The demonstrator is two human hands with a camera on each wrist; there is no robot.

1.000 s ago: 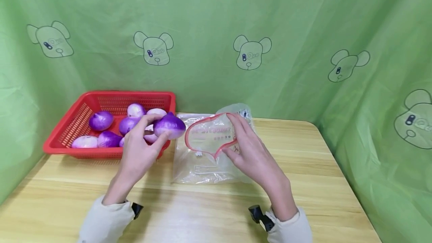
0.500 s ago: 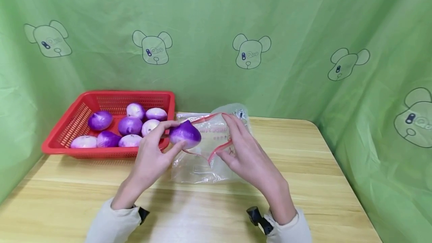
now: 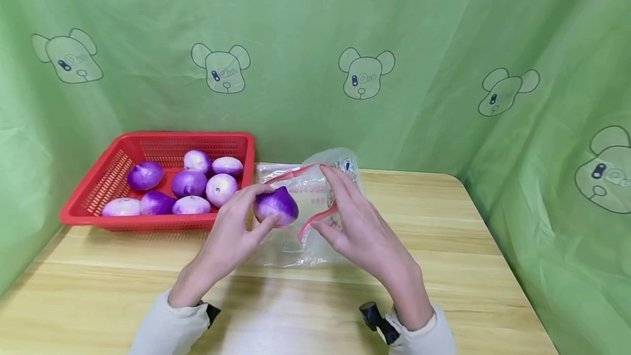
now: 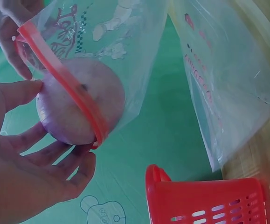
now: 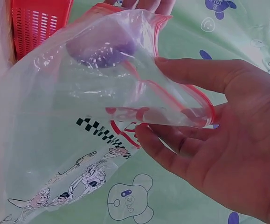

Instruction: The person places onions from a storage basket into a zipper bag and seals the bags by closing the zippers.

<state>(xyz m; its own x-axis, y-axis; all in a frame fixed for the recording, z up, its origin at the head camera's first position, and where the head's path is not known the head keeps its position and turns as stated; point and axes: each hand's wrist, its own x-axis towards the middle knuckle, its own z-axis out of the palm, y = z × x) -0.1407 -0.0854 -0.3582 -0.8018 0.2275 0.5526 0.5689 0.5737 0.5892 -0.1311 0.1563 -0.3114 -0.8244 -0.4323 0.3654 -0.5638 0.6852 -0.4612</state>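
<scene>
Since a second ago the left hand (image 3: 231, 234) has carried the purple onion (image 3: 276, 206) rightward from above the basket's corner to the mouth of the zip bag (image 3: 305, 218), and the bag's red-edged opening has narrowed from a wide loop to a flatter slit as the right hand (image 3: 362, 229) drew closer.

The onion now sits partly across the bag's red zip strip (image 4: 65, 84); in the left wrist view the strip runs slantwise over its skin, so part is inside the film and part outside. Its pointed tip aims up and a little toward the far curtain, so its long axis stands nearly upright, tilted slightly away.

Left of the hands a red plastic basket (image 3: 98, 193) holds seven more onions (image 3: 189, 182), purple and pale. The bag's closed end lies on the wooden table (image 3: 443, 267), just beside the basket's right wall. A second clear bag (image 4: 228, 93) lies flat beneath. Green curtain (image 3: 443, 43) printed with bear heads closes the back and sides.

The left hand reaches forward and rightward, thumb on top and fingertips (image 4: 74, 158) under the onion, pinching it. The right hand comes in from the lower right, fingers extended, thumb (image 5: 162, 144) and forefinger pinching the bag's rim and holding it apart.
</scene>
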